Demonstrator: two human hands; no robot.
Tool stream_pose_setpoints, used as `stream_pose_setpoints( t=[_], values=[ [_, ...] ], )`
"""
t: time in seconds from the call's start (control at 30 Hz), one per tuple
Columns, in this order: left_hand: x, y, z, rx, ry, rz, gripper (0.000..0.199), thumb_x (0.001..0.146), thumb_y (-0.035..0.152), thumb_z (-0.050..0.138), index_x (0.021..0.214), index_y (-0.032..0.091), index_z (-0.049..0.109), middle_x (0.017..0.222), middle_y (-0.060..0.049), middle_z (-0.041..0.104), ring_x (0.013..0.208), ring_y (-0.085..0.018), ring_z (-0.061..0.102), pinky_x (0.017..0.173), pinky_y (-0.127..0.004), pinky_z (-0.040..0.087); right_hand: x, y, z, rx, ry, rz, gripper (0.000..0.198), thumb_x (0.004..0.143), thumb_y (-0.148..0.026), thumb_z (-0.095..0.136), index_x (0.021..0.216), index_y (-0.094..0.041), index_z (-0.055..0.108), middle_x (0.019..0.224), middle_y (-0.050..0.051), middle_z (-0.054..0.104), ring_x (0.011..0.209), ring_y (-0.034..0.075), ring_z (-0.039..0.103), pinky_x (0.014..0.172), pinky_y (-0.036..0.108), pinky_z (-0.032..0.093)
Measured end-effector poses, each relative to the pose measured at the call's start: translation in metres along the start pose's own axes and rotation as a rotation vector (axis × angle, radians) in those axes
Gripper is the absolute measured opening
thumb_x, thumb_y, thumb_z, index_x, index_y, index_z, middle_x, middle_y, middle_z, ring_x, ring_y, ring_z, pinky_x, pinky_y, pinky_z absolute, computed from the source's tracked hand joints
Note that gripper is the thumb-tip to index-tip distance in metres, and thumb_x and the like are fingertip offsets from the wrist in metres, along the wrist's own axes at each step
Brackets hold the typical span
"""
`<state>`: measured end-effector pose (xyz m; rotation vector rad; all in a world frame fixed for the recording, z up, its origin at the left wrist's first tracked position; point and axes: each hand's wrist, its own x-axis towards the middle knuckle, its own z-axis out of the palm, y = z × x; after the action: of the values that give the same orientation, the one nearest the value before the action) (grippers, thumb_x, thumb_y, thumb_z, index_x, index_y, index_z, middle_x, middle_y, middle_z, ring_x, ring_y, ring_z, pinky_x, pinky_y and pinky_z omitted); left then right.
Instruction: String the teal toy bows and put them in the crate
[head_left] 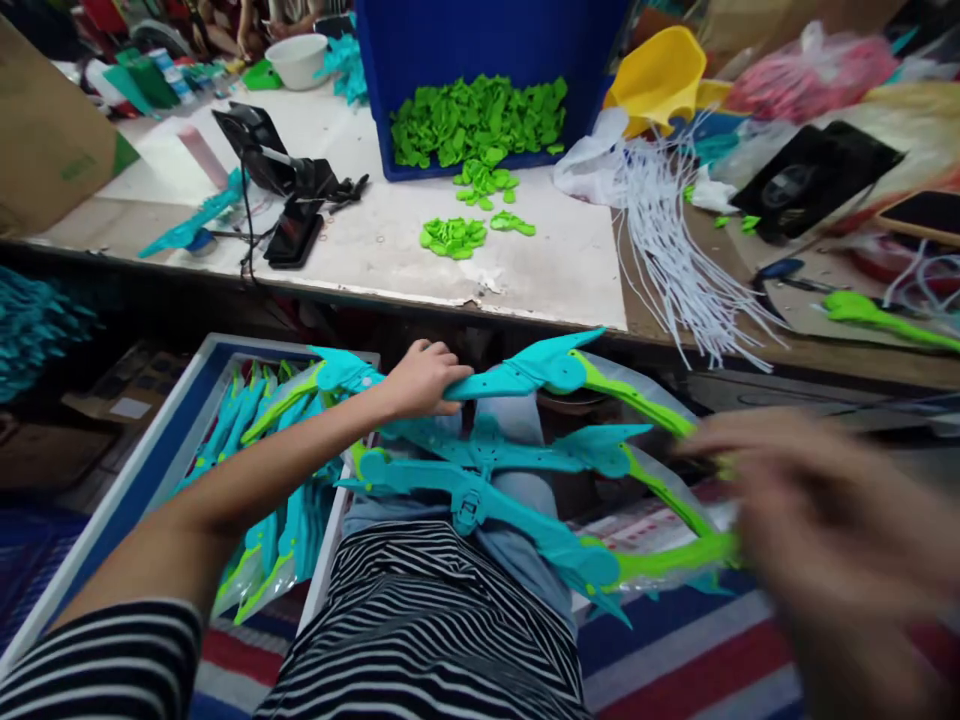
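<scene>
Wrapped round the middle of a teal toy bow (517,378) with lime-green limbs, my left hand (426,378) is closed over my lap. Below it, a second toy bow (480,450) and a third toy bow (517,510) lie across my legs, nearer my body. Clear plastic shows along their green limbs. Motion smears my right hand (817,510), which is beside the green tips at the right; whether its fingers grip anything cannot be made out. To my left, a white-rimmed bin (161,500) holds several more toy bows (289,530).
On the table (375,250) ahead, a blue crate (487,40) lets green pieces (480,120) spill from its front. White cords (675,240) hang over the table edge. Also there are a phone (295,235), a black fan (814,180) and a yellow scoop (660,80). People sit beyond.
</scene>
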<state>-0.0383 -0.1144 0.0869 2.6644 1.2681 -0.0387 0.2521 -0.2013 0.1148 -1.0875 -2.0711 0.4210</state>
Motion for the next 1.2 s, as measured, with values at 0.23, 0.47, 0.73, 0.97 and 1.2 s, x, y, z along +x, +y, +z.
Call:
stream_pose_setpoints(
  t=[0.23,0.47,0.73,0.97,1.2],
  values=[
    [0.081,0.013,0.042,0.019,-0.081,0.049,0.05,0.079,0.033,0.061,0.127,0.019,0.057,0.112,-0.014,0.063,0.11,-0.03,0.046,0.091,-0.044,0.031,0.001,0.012,0.147,-0.254,-0.457,0.18,0.048,0.079,-0.049,0.064,0.117,-0.02,0.064,0.117,0.019,0.059,0.108,0.036,0.053,0.088,0.051,0.042],
    [0.087,0.012,0.074,-0.189,0.105,-0.027,0.053,0.084,0.047,0.06,0.128,0.018,0.055,0.125,-0.015,0.056,0.12,-0.028,0.046,0.101,-0.042,0.033,-0.03,0.017,0.16,0.115,-0.72,0.287,0.028,0.089,-0.019,0.048,0.112,-0.023,0.062,0.1,0.008,0.06,0.092,0.02,0.058,0.085,0.036,0.048],
    [0.048,-0.007,0.096,-0.199,0.03,-0.286,0.063,0.088,0.053,0.052,0.135,0.012,0.043,0.107,-0.016,0.067,0.101,-0.028,0.063,0.087,-0.037,0.045,-0.018,0.013,0.153,-0.097,-0.815,0.175,0.035,0.093,-0.039,0.047,0.121,-0.025,0.063,0.132,0.015,0.052,0.119,0.03,0.051,0.097,0.045,0.044],
    [0.035,-0.049,0.101,-0.203,0.046,0.001,0.069,0.083,0.051,0.06,0.14,0.017,0.039,0.124,-0.016,0.06,0.113,-0.029,0.058,0.093,-0.039,0.042,0.085,0.045,0.113,-0.126,-0.455,0.03,0.034,0.096,-0.037,0.039,0.112,-0.025,0.066,0.101,0.007,0.07,0.094,0.022,0.063,0.083,0.035,0.049],
    [0.041,-0.012,0.107,-0.276,0.065,-0.043,0.087,0.08,0.047,0.065,0.146,0.01,0.023,0.121,-0.019,0.058,0.112,-0.031,0.056,0.093,-0.043,0.041,0.252,0.124,0.163,-0.443,-0.116,0.154,0.023,0.086,-0.024,0.054,0.101,-0.016,0.069,0.106,0.015,0.061,0.103,0.031,0.051,0.088,0.043,0.044]
  ],
)
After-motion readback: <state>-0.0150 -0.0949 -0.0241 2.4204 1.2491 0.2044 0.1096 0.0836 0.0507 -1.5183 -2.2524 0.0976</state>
